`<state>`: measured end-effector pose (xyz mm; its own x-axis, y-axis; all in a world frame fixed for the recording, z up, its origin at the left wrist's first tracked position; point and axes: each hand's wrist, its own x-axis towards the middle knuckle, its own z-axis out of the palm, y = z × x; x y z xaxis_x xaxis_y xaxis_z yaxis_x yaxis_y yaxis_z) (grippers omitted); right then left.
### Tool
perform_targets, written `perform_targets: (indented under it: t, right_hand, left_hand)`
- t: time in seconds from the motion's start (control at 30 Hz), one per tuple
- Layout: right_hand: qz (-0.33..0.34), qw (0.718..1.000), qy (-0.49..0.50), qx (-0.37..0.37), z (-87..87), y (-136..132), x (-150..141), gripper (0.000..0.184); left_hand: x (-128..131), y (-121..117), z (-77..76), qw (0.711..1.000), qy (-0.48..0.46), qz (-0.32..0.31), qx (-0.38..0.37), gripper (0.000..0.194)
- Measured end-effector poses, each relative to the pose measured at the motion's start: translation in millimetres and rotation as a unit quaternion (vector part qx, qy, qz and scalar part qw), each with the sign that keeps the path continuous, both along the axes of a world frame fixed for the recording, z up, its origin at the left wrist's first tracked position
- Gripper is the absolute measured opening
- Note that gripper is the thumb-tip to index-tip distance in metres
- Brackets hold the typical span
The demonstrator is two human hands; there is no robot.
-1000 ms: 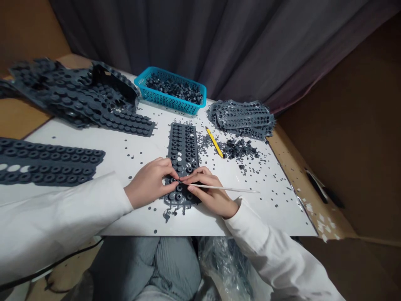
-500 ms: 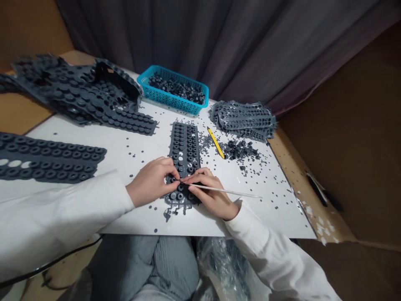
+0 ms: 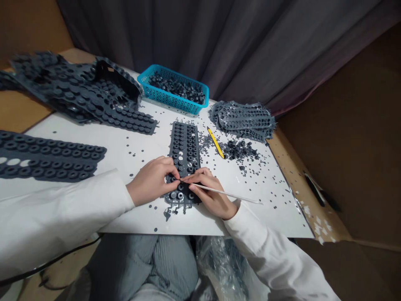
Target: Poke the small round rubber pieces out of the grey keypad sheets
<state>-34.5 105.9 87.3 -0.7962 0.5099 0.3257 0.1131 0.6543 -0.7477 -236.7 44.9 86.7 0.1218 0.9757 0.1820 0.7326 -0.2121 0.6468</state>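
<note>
A dark rubber sheet [image 3: 184, 140] of round, ring-shaped parts lies lengthwise in front of me on the white table. Over its near half, my left hand [image 3: 153, 179] has thumb and forefinger pinched together; whatever lies between the tips is too small to make out. My right hand [image 3: 210, 191] grips a thin pale stick [image 3: 227, 194] between thumb and fingers, its far end pointing right. The stick's working tip meets the left fingertips above the sheet and is partly hidden. A few holes in the sheet show white.
A blue basket [image 3: 171, 99] of small dark parts stands at the back. Right of the sheet are a yellow cutter [image 3: 216, 143], a heap of black pieces [image 3: 241, 150] and stacked punched sheets [image 3: 244, 119]. More rubber sheets [image 3: 50, 156] lie left. Small dark discs litter the table.
Both hands stay at nearly the same place over the sheet. The stick's free end has dipped slightly; the view has shifted a little.
</note>
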Motion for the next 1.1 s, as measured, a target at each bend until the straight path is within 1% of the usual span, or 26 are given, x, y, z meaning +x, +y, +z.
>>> perform_targets:
  t: [0.2,0.37,0.5,0.6,0.77,0.83,0.97,1.03,1.1]
  right_hand:
    - [0.018,0.999,0.005,0.046,-2.2,-0.3,-1.3,0.013]
    - [-0.001,0.995,-0.027,0.095,-4.5,-2.0,-2.4,0.014]
    - [-0.013,0.994,-0.03,0.103,-4.1,-2.8,-2.6,0.015]
    - [-0.026,0.997,-0.004,0.072,-3.6,-2.8,-1.5,0.015]
    - [-0.09,0.994,0.047,-0.051,-3.2,-1.1,3.9,0.015]
    - [-0.11,0.989,0.06,-0.078,-2.1,0.0,5.8,0.015]
    - [-0.129,0.984,0.08,-0.094,1.4,1.2,6.6,0.015]
    - [-0.117,0.986,0.074,-0.092,2.6,0.4,5.5,0.015]
    - [-0.087,0.991,0.055,-0.085,3.2,-1.1,3.8,0.014]
  left_hand:
    - [-0.2,0.0,-1.3,1.0,-0.006,0.001,0.002,0.007]
    - [-0.7,-0.7,-0.3,1.0,-0.017,-0.003,-0.002,0.01]
    - [-0.3,0.0,0.1,1.0,-0.017,-0.007,0.0,0.011]
    - [-0.6,0.4,-0.8,1.0,-0.013,-0.005,0.004,0.009]
    - [-3.5,-1.3,-1.5,1.0,-0.015,-0.014,0.006,0.009]
    - [-4.6,-2.0,-0.8,1.0,-0.018,-0.017,0.006,0.009]
    - [-5.2,-1.3,1.0,0.999,-0.024,-0.027,0.003,0.01]
    - [-4.9,-0.4,0.9,0.999,-0.029,-0.03,0.002,0.011]
    - [-4.5,0.5,-0.2,0.999,-0.029,-0.03,0.003,0.01]
